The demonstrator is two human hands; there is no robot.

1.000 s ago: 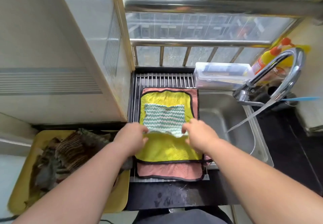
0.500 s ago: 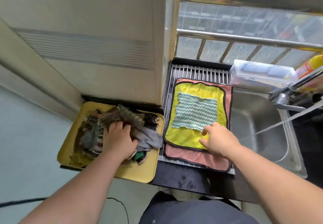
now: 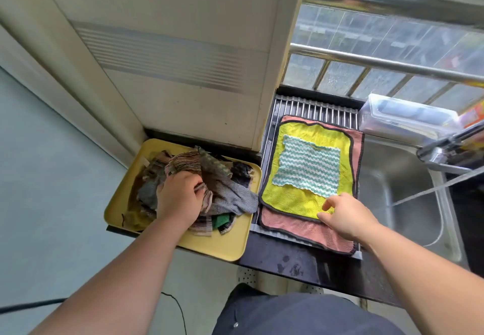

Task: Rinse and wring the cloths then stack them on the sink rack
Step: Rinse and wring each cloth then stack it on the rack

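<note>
Left hand [image 3: 179,196], centre-left of frame, fingers curled into pile of dark cloths [image 3: 209,185] on yellow tray [image 3: 225,245]. Right hand [image 3: 345,215], centre-right, fingers loosely spread, empty, over near edge of yellow cloth [image 3: 290,198]. Striped cloth [image 3: 309,164] on yellow, pink cloth [image 3: 293,227] beneath, all stacked flat on sink rack [image 3: 317,107], right of tray. Water runs from tap [image 3: 445,151] into sink [image 3: 408,177], right edge.

Left arm reaches forward-left, bare forearm extended, left hand [image 3: 180,197] palm down, fingers curled closed in grasp on fabric. Right arm reaches forward at right, right hand [image 3: 345,217] palm down, fingers loosely spread and slightly bent, fingertips pointing left, holding nothing. Hands well apart.
</note>
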